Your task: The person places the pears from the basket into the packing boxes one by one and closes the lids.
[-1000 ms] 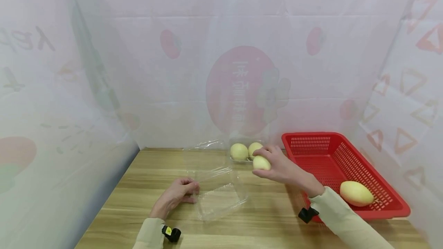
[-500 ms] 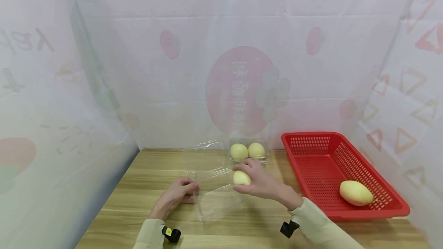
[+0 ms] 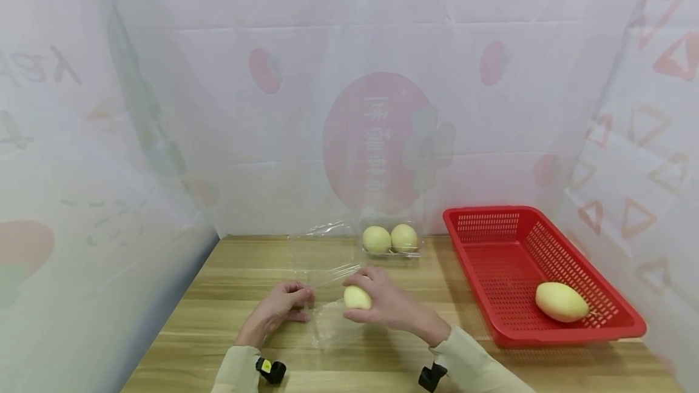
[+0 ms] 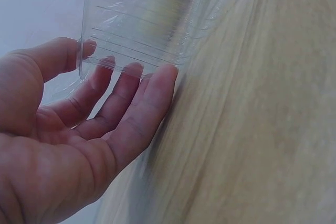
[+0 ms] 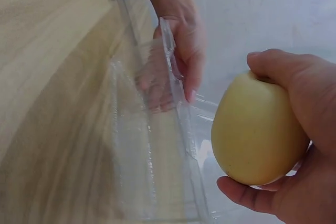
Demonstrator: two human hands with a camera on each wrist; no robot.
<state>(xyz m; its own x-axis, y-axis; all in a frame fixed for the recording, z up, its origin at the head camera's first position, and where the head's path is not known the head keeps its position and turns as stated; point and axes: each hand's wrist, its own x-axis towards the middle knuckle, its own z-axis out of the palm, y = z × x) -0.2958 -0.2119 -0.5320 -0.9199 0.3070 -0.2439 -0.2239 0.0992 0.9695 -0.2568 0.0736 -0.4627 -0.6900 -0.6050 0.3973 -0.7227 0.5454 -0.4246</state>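
In my right hand (image 3: pixel 389 303) I hold a pale yellow pear (image 3: pixel 357 298), thumb and fingers spread around its sides. The right wrist view shows this pear (image 5: pixel 257 132) beside the rim of a clear plastic clamshell box (image 5: pixel 134 150), apart from it. My left hand (image 3: pixel 275 313) pinches the near left wall of that clamshell, thumb at the rim and fingertips against the outside, as the left wrist view (image 4: pixel 105 114) shows. The lid (image 3: pixel 322 253) lies folded back, away from me. In the head view, my right hand partly hides the box.
A second clear box (image 3: pixel 420 247) with two pears (image 3: pixel 377 240) stands at the back by the curtain. On the right is a red perforated basket (image 3: pixel 483 290) with one pear (image 3: pixel 562 302) in it. Printed curtains enclose the wooden table (image 3: pixel 240 265).
My right hand has carried the pear left and toward me, from beside the rear box to above the open clamshell. My left hand has stayed on the clamshell wall.
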